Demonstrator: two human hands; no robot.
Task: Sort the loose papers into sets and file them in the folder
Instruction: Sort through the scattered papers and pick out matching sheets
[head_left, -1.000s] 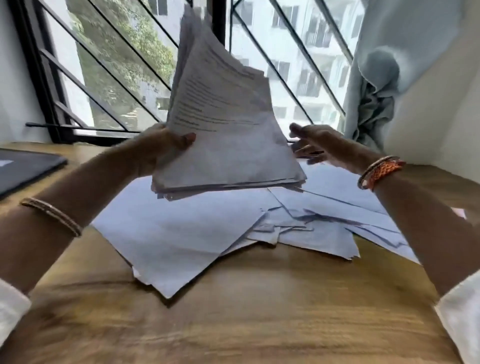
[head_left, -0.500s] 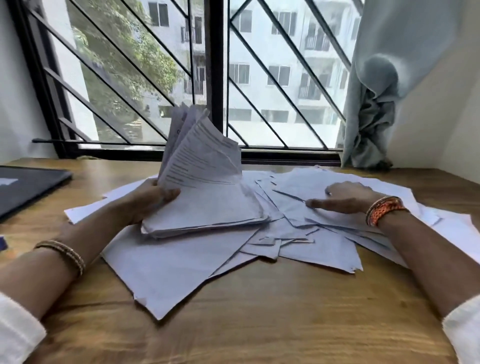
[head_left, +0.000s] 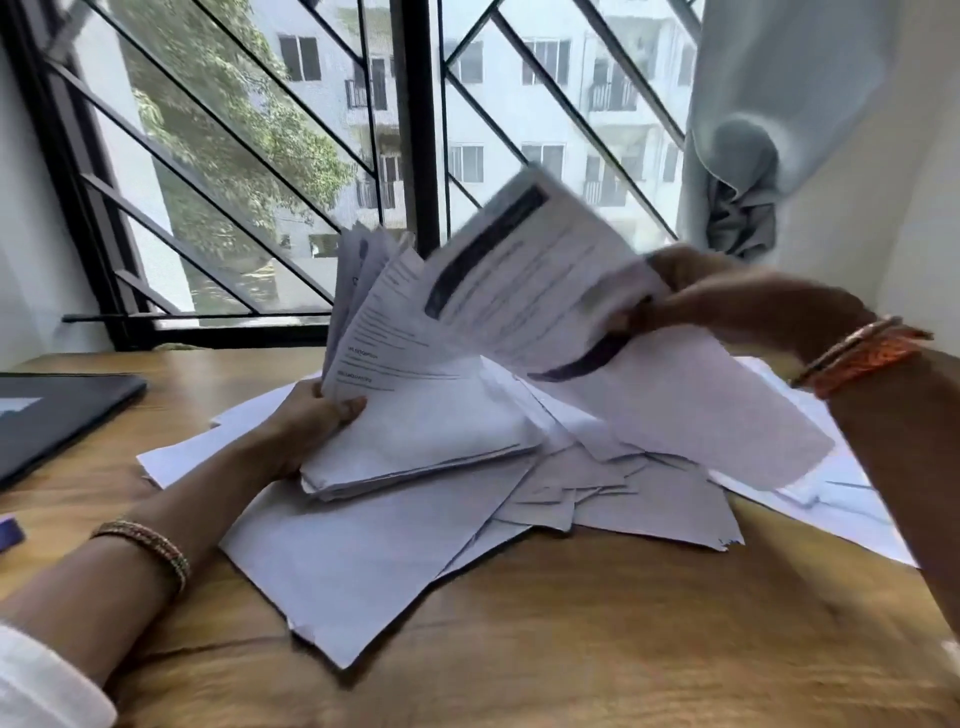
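A fanned stack of white printed papers (head_left: 415, 415) stands tilted on the scattered white loose sheets (head_left: 374, 551), and the left hand (head_left: 311, 421) grips its lower corner, thumb curled over the front. The right hand (head_left: 691, 291) pinches a blurred printed sheet (head_left: 524, 275) by its edge, though I can't quite tell how many fingers. Light, floppy, slippery stuff, so hold it near a corner, supported underneath. Below lies the brown wooden desk (head_left: 571, 649), a dark flat folder (head_left: 57, 415) at far left.
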